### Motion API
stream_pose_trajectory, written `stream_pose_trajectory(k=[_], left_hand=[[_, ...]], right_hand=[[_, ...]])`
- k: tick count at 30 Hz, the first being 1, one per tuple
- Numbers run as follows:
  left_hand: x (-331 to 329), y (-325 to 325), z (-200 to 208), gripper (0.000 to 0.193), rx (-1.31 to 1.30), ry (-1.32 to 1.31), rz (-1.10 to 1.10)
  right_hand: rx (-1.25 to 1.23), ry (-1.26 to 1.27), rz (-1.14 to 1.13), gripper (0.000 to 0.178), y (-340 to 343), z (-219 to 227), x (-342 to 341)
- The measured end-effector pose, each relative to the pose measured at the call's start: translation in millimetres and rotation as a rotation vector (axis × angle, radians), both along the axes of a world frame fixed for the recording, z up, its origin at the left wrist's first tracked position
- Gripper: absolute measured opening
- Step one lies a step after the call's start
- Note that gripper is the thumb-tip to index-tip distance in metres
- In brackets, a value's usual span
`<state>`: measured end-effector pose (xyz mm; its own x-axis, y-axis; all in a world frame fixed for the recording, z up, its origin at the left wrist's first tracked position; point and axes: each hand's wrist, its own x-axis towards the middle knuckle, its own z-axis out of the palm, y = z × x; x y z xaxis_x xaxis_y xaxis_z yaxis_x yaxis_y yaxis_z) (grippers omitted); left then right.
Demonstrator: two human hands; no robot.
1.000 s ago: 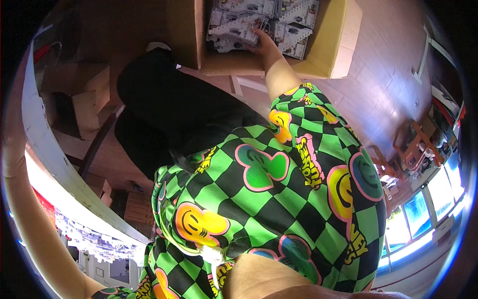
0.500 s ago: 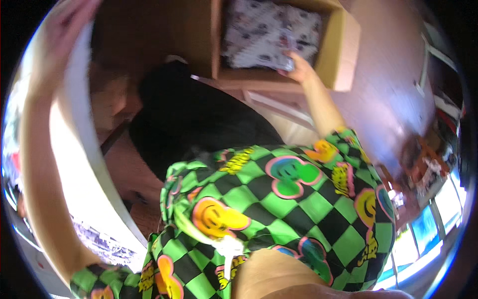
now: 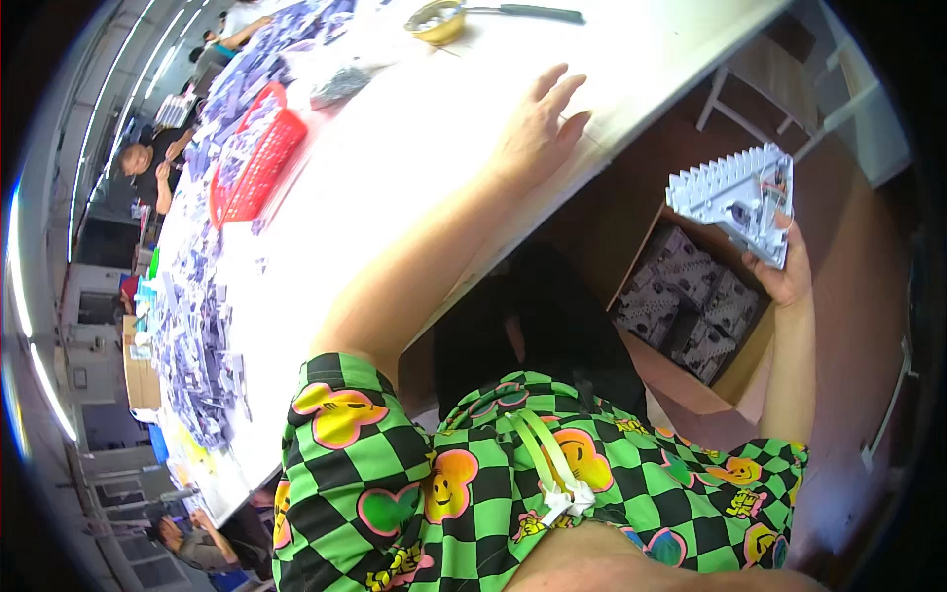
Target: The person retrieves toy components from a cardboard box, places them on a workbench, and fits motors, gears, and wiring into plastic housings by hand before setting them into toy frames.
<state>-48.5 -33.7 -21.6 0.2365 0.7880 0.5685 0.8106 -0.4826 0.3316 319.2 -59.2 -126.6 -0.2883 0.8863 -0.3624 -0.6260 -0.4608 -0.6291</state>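
Observation:
My left hand (image 3: 541, 128) reaches over the white table (image 3: 414, 158) near its right edge, its fingers apart and nothing in them. Off to the right, my right hand (image 3: 786, 271) grips a pale grey plastic housing (image 3: 745, 205) by its lower corner. That part is roughly triangular, with a row of comb-like ridges along its upper left and small fittings, perhaps wires, inside. It is held above an open cardboard carton (image 3: 653, 357), which stands below the table edge. Inside the carton lie several similar-looking grey parts (image 3: 691, 301).
On the table are a red plastic basket (image 3: 258, 163), piles of small purplish-grey pieces (image 3: 187, 335), and a yellow bowl (image 3: 437, 24) beside a dark-handled tool (image 3: 528, 13). A white-framed stool (image 3: 755, 94) stands at the far right. Other people (image 3: 158, 168) sit along the table's left side.
The head view has swung toward the table. My right hand has risen out of the carton and now holds the grey housing up. My left hand remains over the table.

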Motion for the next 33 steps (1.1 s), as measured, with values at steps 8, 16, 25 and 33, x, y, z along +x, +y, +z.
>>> stream_pose_trajectory(k=[8, 16, 25, 33], left_hand=[[-76.2, -68.6, -1.2, 0.036, -0.214, -0.239, 0.344], [-140.1, -52.0, -5.9, 0.036, -0.08, 0.067, 0.456], [-166.0, -50.6, 1.2, 0.036, -0.087, -0.211, 0.69], [-152.8, -43.0, -7.3, 0.039, 0.023, -0.56, 0.475]], right_hand=[[0.27, 0.03, 0.448, 0.044, 102.2, 111.8, -110.9], [0.27, -0.332, 0.637, 0.035, 133.2, 157.0, -249.6], [0.221, -0.572, 0.619, 0.041, 146.9, 173.8, -328.8], [0.371, -0.689, 0.557, 0.04, 153.7, 189.0, -337.1]])
